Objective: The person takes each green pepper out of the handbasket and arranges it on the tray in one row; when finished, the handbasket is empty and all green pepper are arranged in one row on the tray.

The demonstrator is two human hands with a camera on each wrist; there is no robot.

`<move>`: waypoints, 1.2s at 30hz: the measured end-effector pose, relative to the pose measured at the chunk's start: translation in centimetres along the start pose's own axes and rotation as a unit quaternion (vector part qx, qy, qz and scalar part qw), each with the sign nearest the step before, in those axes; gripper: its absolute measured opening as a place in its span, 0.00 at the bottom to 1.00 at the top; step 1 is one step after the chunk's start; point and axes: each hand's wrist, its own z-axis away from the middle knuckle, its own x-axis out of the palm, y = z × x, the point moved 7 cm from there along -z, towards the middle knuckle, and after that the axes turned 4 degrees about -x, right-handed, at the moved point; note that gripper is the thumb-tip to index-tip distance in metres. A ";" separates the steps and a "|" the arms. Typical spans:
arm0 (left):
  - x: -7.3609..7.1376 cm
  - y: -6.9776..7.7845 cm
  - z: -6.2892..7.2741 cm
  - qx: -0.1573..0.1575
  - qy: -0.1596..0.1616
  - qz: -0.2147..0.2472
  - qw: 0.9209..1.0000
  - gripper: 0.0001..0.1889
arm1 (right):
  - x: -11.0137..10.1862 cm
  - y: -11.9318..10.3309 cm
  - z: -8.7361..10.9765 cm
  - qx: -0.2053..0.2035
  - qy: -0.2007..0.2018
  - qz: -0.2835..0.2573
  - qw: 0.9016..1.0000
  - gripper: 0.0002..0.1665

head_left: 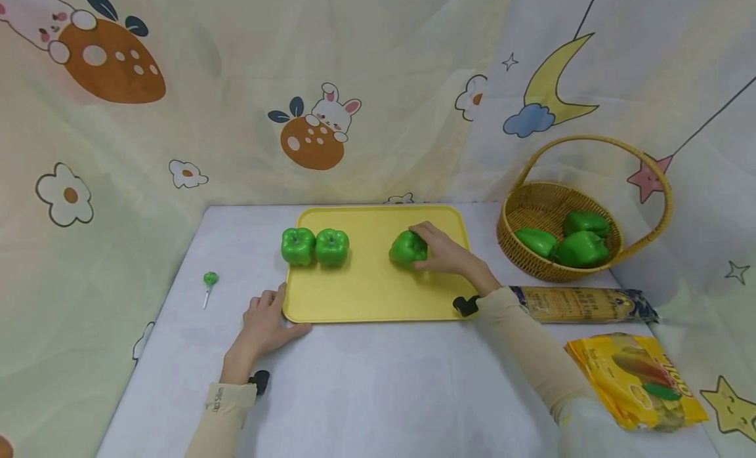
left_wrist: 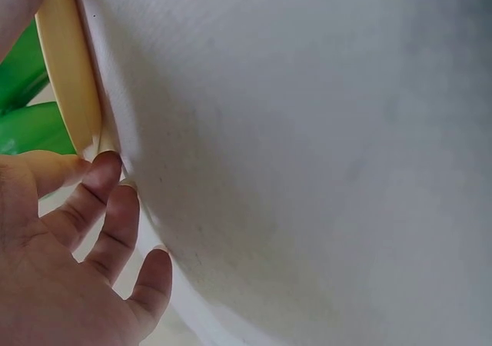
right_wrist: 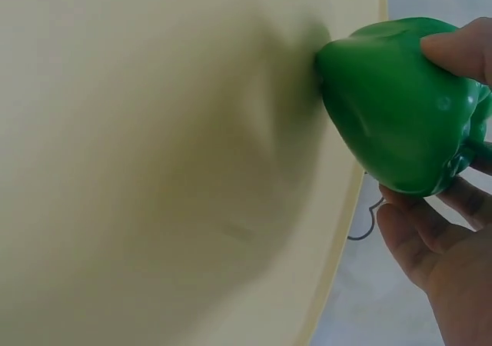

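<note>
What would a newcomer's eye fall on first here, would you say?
Probably the yellow tray in the middle, with two green peppers near its left edge. Next, the right hand gripping a third pepper over the tray's right half. Then the wicker basket of more peppers, right of the tray.

Pale draped cloth backdrop (head_left: pixel 401 64), printed rabbits (head_left: pixel 333 115), white flowers (head_left: pixel 65 195), yellow moon (head_left: pixel 541 81), white table (head_left: pixel 390 386), soft even light

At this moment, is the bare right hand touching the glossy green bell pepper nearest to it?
Touching. The right wrist view shows it: the right hand lays its thumb directly on the green bell pepper.
</note>
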 end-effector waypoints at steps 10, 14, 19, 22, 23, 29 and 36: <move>-0.1 0.1 0.0 -0.002 -0.001 0.009 1.000 0.58 | 0.5 -0.7 -1.5 -0.004 -0.023 -0.001 1.000 0.48; -0.2 0.2 0.0 0.003 -0.001 0.008 1.000 0.58 | 0.6 -1.1 -1.9 -0.003 -0.027 -0.003 1.000 0.48; -0.1 0.1 -0.1 -0.001 -0.004 0.008 1.000 0.58 | 1.0 -1.6 -2.6 -0.012 -0.030 -0.002 0.999 0.47; 0.0 0.1 -0.1 -0.003 -0.006 0.010 1.000 0.58 | 1.4 -1.8 -3.1 -0.020 -0.037 0.004 0.999 0.46; 0.0 0.0 0.0 -0.004 -0.006 0.012 1.000 0.58 | 1.5 -1.8 -3.3 -0.022 -0.039 0.004 0.999 0.46; 0.3 -0.1 0.1 -0.001 -0.003 0.013 1.000 0.58 | 2.3 -2.0 -4.0 -0.015 -0.051 -0.008 0.999 0.47; 0.2 -0.1 -0.1 0.000 0.002 0.012 1.000 0.58 | 2.7 -2.7 -4.8 -0.011 -0.050 -0.015 0.999 0.47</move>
